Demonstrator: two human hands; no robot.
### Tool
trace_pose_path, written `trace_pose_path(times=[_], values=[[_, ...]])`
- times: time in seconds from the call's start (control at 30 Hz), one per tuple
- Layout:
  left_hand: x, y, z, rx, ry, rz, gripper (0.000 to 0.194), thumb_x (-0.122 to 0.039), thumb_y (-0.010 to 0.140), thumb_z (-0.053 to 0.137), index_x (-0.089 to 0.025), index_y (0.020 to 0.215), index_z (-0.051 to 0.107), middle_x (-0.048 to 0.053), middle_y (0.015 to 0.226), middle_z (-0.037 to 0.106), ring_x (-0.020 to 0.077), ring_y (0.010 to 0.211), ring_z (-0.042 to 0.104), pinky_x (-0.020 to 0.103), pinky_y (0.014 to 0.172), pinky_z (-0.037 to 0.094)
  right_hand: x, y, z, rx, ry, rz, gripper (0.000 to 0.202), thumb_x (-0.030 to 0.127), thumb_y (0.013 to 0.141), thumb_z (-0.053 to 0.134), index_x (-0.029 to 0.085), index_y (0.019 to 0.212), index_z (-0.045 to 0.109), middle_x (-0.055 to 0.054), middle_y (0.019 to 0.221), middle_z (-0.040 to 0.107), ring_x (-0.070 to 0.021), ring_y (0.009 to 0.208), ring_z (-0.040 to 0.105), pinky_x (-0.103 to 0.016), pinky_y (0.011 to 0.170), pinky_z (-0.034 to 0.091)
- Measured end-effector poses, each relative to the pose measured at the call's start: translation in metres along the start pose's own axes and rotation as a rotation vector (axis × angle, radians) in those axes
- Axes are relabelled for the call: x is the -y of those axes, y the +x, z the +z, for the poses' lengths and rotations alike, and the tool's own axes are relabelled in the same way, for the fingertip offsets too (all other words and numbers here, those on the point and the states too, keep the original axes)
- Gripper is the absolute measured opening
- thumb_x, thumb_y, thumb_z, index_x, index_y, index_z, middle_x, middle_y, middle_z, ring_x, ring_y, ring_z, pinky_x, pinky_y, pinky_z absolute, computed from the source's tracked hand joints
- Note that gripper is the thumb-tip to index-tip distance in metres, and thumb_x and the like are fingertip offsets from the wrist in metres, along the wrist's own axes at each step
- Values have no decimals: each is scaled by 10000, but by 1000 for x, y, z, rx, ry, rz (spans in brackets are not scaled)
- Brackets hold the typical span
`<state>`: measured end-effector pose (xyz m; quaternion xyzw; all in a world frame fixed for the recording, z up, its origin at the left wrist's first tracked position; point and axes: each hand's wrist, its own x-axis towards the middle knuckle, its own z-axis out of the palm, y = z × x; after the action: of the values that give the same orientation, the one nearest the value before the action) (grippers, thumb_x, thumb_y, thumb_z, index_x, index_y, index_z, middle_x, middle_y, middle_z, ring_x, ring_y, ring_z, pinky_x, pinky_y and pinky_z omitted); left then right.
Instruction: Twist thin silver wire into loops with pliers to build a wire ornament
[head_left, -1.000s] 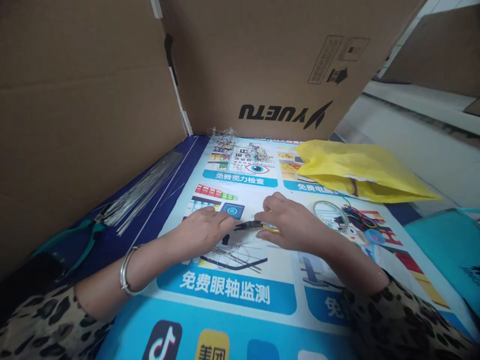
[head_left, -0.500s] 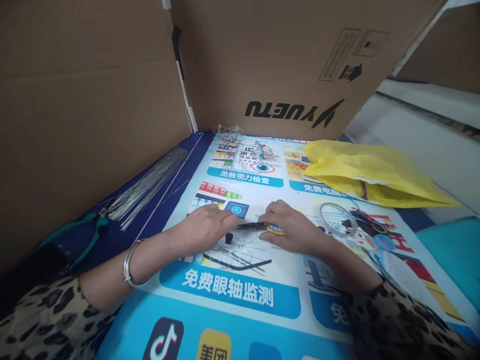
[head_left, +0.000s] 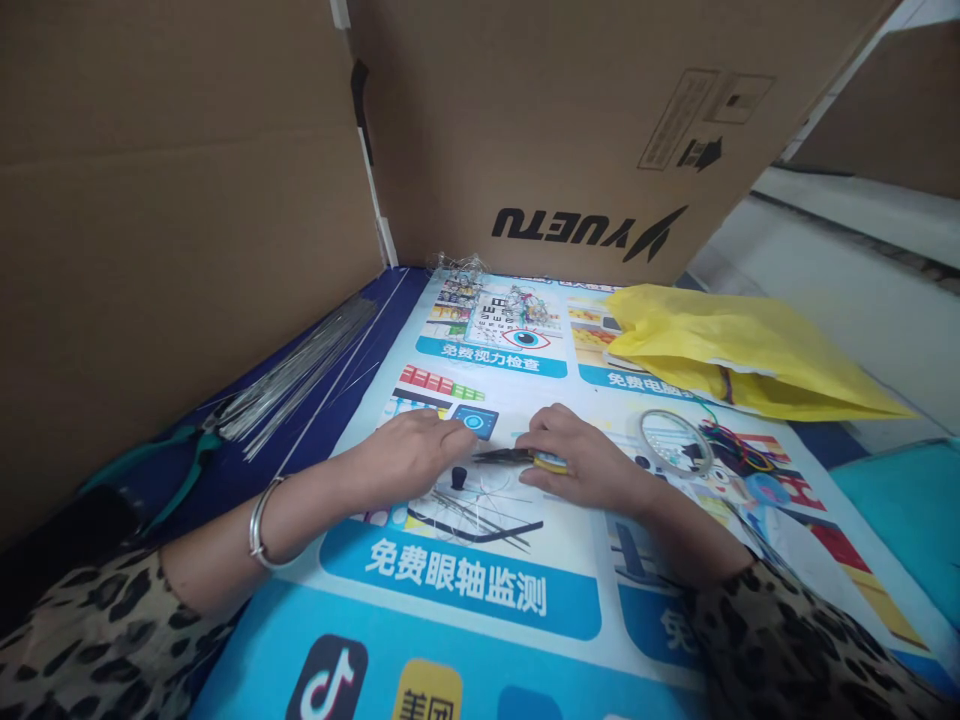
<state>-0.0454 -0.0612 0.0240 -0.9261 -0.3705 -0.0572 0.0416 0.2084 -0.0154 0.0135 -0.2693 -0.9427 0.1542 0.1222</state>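
Note:
My right hand [head_left: 577, 455] is wrapped round small pliers [head_left: 510, 456] with dark jaws and a yellow handle, the jaws pointing left. Facing it, my left hand [head_left: 416, 455] is closed in a pinch close to the jaw tips; what lies between its fingers is too small to make out. Below and between the hands, several thin wires [head_left: 480, 515] lie on the printed sheet [head_left: 450, 625]. A clear round dish [head_left: 675, 443] with small beads sits right of my right hand, beside a bundle of coloured cords [head_left: 739, 447].
A bundle of straight wires [head_left: 300, 375] and teal-handled pliers [head_left: 191, 470] lie at the left. Tangled wire pieces [head_left: 525, 308] are at the back. A yellow bag [head_left: 750, 350] rests at the back right, and cardboard panels [head_left: 525, 130] stand behind. A teal item [head_left: 907, 520] is at the right.
The view has shifted very slightly. Both hands remain in nearly the same place, with the small pliers still in my right hand.

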Motion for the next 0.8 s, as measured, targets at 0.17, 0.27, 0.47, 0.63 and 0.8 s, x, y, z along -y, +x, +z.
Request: trace_pose_path(times=[0.17,0.27,0.47,0.63,0.8], values=[[2,0,2,6,-75,-39,224,-94,802,356,-194,934,507,22,743,578,174,631,501,287,576,309,0,0,2,-20,-13,-20,339,429,807,517,198,1040,602,-82,926,544,-192,911,468,-322,780,407],[2,0,4,6,-78,-34,227,-96,797,364,-193,943,509,24,748,583,180,646,516,288,579,319,3,0,4,-25,-58,-20,335,435,809,507,199,1027,600,-83,924,534,-198,905,455,-329,770,404],[1,0,2,18,-19,-13,251,-79,794,372,-192,976,502,20,733,579,184,643,518,289,574,316,13,1,6,-26,-253,0,304,408,821,486,193,1005,597,-97,926,508,-217,884,416,-343,733,388],[-1,1,0,33,39,35,189,-84,815,363,-168,919,497,30,751,580,179,621,493,303,594,326,18,2,7,-15,-243,36,290,402,822,483,202,999,595,-91,930,498,-216,896,412,-335,736,388],[-2,0,0,31,63,32,172,-73,816,367,-164,905,483,37,773,585,172,629,488,299,599,328,23,2,9,-3,-233,95,280,417,835,459,207,966,591,-80,902,498,-207,879,417,-306,690,386]])
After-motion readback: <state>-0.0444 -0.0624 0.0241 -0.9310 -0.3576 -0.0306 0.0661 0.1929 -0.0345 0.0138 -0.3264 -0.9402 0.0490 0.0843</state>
